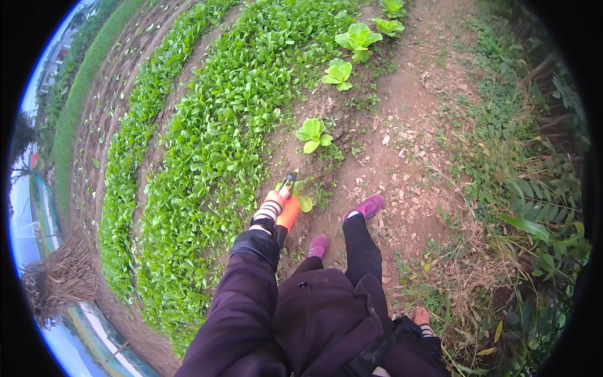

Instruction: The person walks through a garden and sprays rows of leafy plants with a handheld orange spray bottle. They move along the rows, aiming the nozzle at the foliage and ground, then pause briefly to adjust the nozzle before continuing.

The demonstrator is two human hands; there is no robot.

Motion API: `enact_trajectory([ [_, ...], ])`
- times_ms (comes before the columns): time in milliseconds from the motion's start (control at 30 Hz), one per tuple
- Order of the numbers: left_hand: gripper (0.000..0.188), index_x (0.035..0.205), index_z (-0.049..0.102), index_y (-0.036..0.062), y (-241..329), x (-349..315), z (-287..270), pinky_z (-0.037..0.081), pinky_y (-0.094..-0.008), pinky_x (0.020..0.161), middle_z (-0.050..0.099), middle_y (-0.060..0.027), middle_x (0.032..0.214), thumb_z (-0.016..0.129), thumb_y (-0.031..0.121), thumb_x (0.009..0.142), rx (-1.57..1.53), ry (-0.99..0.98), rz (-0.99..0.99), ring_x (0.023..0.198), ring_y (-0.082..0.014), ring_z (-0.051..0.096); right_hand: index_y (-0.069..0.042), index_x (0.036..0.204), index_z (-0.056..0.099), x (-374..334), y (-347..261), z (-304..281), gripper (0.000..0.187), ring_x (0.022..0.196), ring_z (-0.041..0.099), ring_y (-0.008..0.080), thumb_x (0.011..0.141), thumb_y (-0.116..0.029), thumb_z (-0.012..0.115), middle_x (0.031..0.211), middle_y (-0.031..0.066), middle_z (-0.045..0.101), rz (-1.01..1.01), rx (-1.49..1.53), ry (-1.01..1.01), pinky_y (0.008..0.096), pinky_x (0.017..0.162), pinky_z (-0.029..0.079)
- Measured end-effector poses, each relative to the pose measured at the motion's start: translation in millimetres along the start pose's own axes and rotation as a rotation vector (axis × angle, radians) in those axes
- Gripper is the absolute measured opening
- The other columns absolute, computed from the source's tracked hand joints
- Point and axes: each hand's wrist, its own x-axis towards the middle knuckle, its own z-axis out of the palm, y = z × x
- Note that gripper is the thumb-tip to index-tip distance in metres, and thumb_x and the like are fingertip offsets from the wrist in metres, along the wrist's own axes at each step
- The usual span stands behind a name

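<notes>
My left hand (276, 198) is wrapped round the top of an orange spray bottle (288, 213) with a dark nozzle. The bottle is held out over the edge of the planted bed, just above a small light-green leafy plant (304, 200) that it partly hides. A little farther off, another young leafy plant (313, 135) grows in bare soil. My right hand (421, 316) hangs low beside my body at the right, away from the plants. Its fingers are too small and partly hidden to make out.
Dense green leafy crops (207, 132) fill the bed on the left. More light-green plants (358, 40) line its edge ahead. My purple shoes (366, 207) stand on a dirt path (408, 163) strewn with pale debris. Weeds and dry grass (483, 245) border the right side.
</notes>
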Motion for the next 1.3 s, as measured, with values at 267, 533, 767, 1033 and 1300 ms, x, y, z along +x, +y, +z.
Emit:
enact_trajectory([
  [267, 0.057, 0.062, 0.054, -0.0012, 85, 30, 14, 0.035, -0.0337, 0.034, 0.049, -0.0096, 0.046, 0.046, 0.052, 0.08, -0.207, 0.115, -0.341, 0.035, -0.02, 0.047, -0.007, 0.075, 0.043, 51, -39, -46, 0.02, 0.034, 0.045, 0.0146, 0.088, -0.023, 0.044, 0.048, 0.0061, 0.048, 0.098, 0.096, -0.019, 0.0274, 0.031, 0.036],
  [533, 0.056, 0.056, 0.049, 0.0031, 117, 31, 28, 0.037, -0.0321, 0.035, 0.046, -0.0077, 0.044, 0.044, 0.053, 0.081, -0.184, 0.03, -0.32, 0.035, -0.0195, 0.045, -0.01, 0.075, 0.044, 81, -99, -91, 0.021, 0.034, 0.044, 0.0132, 0.087, -0.027, 0.044, 0.05, 0.0041, 0.048, 0.075, 0.089, -0.016, 0.0272, 0.03, 0.035],
  [767, 0.057, 0.062, 0.052, -0.0004, 108, 61, 46, 0.036, -0.0326, 0.036, 0.046, -0.0071, 0.046, 0.046, 0.054, 0.079, -0.036, 0.112, -0.068, 0.037, -0.0189, 0.045, -0.008, 0.075, 0.044, 99, -154, -95, 0.019, 0.035, 0.045, 0.015, 0.086, -0.023, 0.043, 0.051, 0.0059, 0.048, 0.126, 0.033, -0.032, 0.0273, 0.03, 0.035],
  [1033, 0.055, 0.061, 0.05, -0.0004, 114, 60, 16, 0.037, -0.0334, 0.036, 0.047, -0.009, 0.044, 0.044, 0.05, 0.082, -0.184, 0.018, -0.345, 0.036, -0.0206, 0.046, -0.008, 0.077, 0.044, 107, -208, -94, 0.019, 0.035, 0.046, 0.0134, 0.087, -0.025, 0.043, 0.051, 0.006, 0.051, 0.078, -0.079, -0.055, 0.0259, 0.031, 0.035],
  [1300, 0.053, 0.074, 0.058, -0.0006, 88, 85, 43, 0.038, -0.0327, 0.036, 0.051, -0.009, 0.048, 0.05, 0.051, 0.077, 0.373, -0.013, -0.161, 0.035, -0.02, 0.049, -0.007, 0.075, 0.046, 115, -255, -92, 0.022, 0.036, 0.045, 0.0135, 0.087, -0.026, 0.044, 0.051, 0.0061, 0.051, -0.016, -0.079, -0.043, 0.0264, 0.033, 0.036],
])
